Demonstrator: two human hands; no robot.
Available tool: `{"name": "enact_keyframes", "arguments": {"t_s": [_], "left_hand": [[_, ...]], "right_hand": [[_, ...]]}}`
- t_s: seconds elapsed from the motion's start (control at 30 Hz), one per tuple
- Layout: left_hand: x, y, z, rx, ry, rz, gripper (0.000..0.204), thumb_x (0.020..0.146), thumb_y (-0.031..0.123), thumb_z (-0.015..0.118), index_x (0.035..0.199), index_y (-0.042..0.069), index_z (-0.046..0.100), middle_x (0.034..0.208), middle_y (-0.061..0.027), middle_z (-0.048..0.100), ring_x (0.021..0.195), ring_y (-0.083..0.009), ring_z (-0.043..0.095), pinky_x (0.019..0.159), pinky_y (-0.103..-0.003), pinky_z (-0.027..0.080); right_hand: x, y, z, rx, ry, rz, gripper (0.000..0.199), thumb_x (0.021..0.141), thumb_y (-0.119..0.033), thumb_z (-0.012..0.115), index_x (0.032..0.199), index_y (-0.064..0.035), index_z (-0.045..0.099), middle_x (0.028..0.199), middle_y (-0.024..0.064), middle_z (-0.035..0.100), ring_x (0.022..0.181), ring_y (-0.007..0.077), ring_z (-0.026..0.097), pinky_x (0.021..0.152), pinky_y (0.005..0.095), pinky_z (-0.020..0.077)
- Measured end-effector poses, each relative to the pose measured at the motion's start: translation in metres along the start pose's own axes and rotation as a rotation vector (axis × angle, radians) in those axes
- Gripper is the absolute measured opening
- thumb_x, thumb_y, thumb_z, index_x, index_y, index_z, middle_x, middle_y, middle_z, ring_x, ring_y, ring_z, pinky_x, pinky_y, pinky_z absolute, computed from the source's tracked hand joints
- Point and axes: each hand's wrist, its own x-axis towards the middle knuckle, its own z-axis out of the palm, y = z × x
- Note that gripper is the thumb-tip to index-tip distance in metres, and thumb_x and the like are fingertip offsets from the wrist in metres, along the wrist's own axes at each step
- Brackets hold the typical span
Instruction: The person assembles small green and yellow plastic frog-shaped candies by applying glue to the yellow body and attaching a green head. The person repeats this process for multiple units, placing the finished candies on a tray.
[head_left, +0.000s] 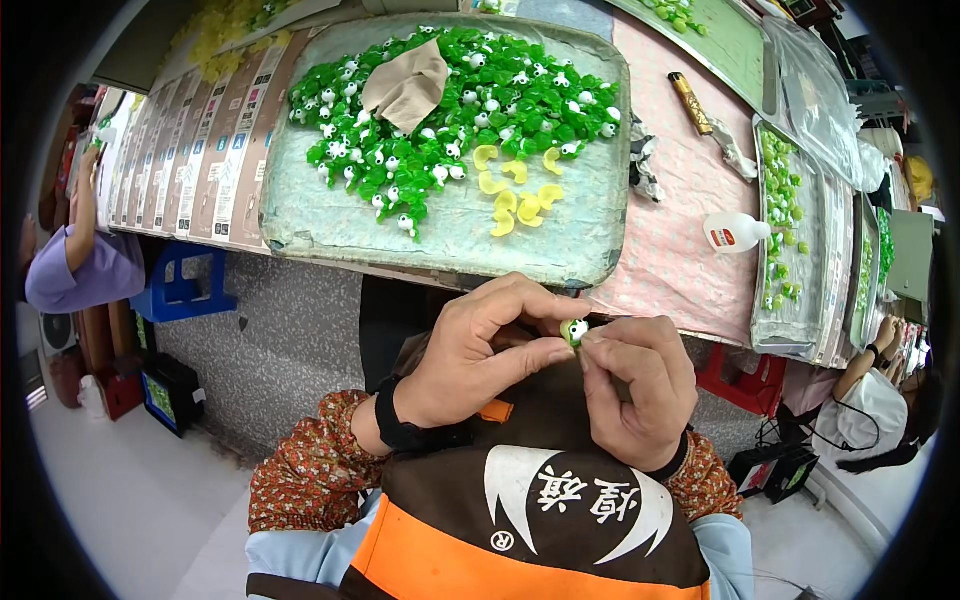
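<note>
- Pink patterned table cover (665,255): we've got it under the stuff on the R side, past our hands.
- Big lined tray (350,235): rounded corners, near edge just beyond our hands.
- Heap of green pcs (390,185): w/ white, black-dotted heads, fills most of the tray's far part.
- Narrow tray (825,280): far R, w/ more small green pcs in it.
- L hand (475,350): ours, thumb + index pinched narrow on the small green-white pc.
- R hand (645,385): ours, fingertips close together at same pc's R side, also pinching.
- Beige cloth (408,85): on top of the heap.
- White bottle (733,232): red label, b/w the two trays.
- Black-gold tube (690,103): on the pink cover, farther back.
- Yellow curved pcs (502,222): several, loose in big tray, near side of heap.
- Small green-white pc (574,331): our workpiece, b/w both hands' fingertips, just off the tray's near edge.
</note>
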Motion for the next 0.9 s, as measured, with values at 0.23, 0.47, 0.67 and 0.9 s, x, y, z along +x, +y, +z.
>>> {"name": "enact_keyframes", "arguments": {"t_s": [0.23, 0.47, 0.67, 0.9], "left_hand": [[-0.001, -0.010, 0.003, -0.213, 0.001, -0.100, 0.035, 0.092, -0.001, 0.069, 0.126, -0.003, 0.064, 0.110, -0.0057, 0.061, 0.100, -0.0108, 0.063, 0.087, -0.025, 0.054], [-0.002, -0.016, 0.007, -0.254, 0.037, -0.101, 0.035, 0.091, 0.001, 0.070, 0.126, 0.003, 0.067, 0.105, -0.0002, 0.061, 0.092, -0.0047, 0.057, 0.080, -0.020, 0.049], [-0.001, -0.019, 0.004, -0.111, 0.008, -0.007, 0.033, 0.093, -0.002, 0.067, 0.125, -0.005, 0.063, 0.112, -0.0082, 0.062, 0.101, -0.0122, 0.062, 0.088, -0.025, 0.052], [0.000, -0.012, 0.011, -0.334, 0.046, -0.129, 0.032, 0.097, 0.001, 0.064, 0.128, -0.003, 0.060, 0.113, -0.0055, 0.065, 0.101, -0.0092, 0.062, 0.087, -0.025, 0.054]], "right_hand": [[0.001, 0.002, 0.001, -0.010, 0.005, -0.049, 0.030, 0.070, 0.012, 0.074, 0.096, 0.0007, 0.067, 0.088, 0.0132, 0.066, 0.072, 0.0272, 0.064, 0.061, 0.0347, 0.0523], [0.002, 0.004, -0.001, -0.018, -0.035, -0.083, 0.031, 0.069, 0.013, 0.073, 0.098, 0.0038, 0.066, 0.089, 0.0157, 0.065, 0.073, 0.0298, 0.063, 0.061, 0.0360, 0.0515], [0.001, 0.006, 0.003, 0.000, -0.032, -0.087, 0.031, 0.068, 0.014, 0.071, 0.097, 0.0056, 0.063, 0.090, 0.0169, 0.062, 0.072, 0.0304, 0.060, 0.060, 0.0372, 0.0491], [0.006, 0.008, 0.005, 0.036, -0.039, -0.053, 0.029, 0.071, 0.013, 0.072, 0.096, 0.0011, 0.062, 0.088, 0.0157, 0.062, 0.073, 0.0285, 0.060, 0.062, 0.0357, 0.0475]]}}
